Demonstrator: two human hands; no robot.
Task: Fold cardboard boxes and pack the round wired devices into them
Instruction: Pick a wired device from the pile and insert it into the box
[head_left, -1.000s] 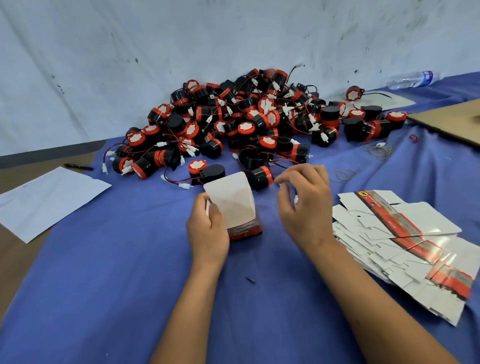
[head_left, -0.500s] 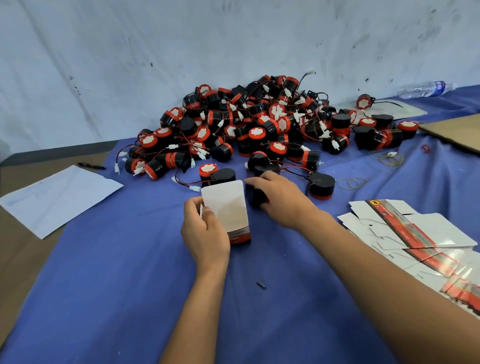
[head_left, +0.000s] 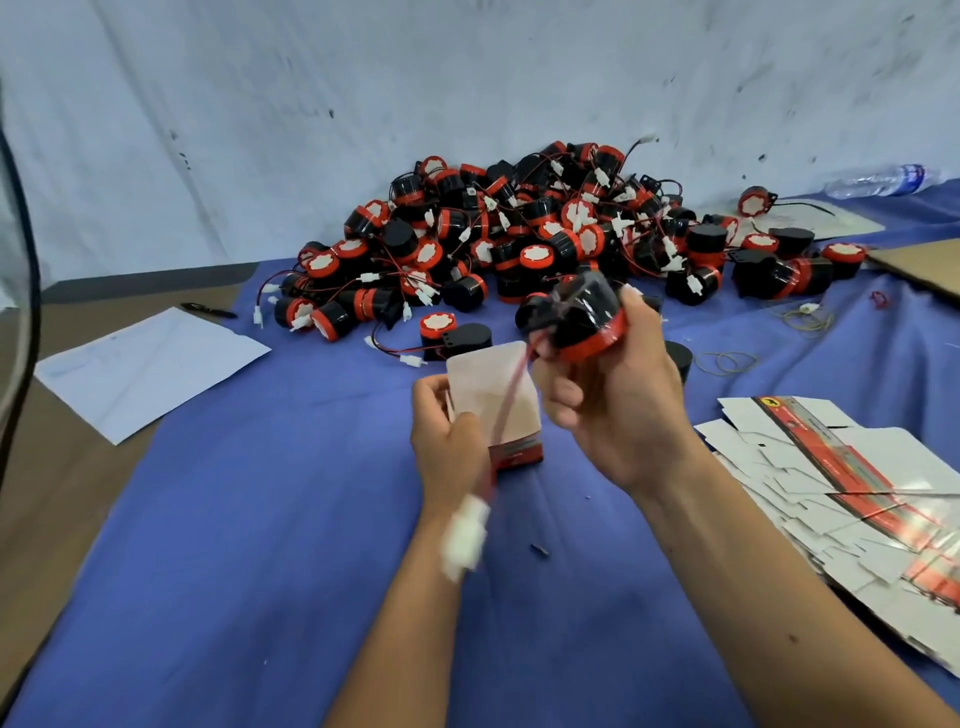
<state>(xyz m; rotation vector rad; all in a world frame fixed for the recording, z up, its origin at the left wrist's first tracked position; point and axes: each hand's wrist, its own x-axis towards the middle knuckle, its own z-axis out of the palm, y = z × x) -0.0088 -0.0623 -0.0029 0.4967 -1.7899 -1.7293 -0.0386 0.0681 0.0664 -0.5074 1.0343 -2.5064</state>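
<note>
Device (head_left: 582, 317), black with red rim, dangles red wire (head_left: 506, 400).

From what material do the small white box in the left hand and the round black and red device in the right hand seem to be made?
The small white box, held by the left hand, looks like thin matte cardboard: flat folded panels with a printed red band. The round black and red device, gripped by the right hand, seems glossy moulded plastic, given its sheen. Its thin red wire ends in a blurred white connector, probably plastic.

Black-and-red device (head_left: 576, 317), blue cloth (head_left: 260, 519)
</note>
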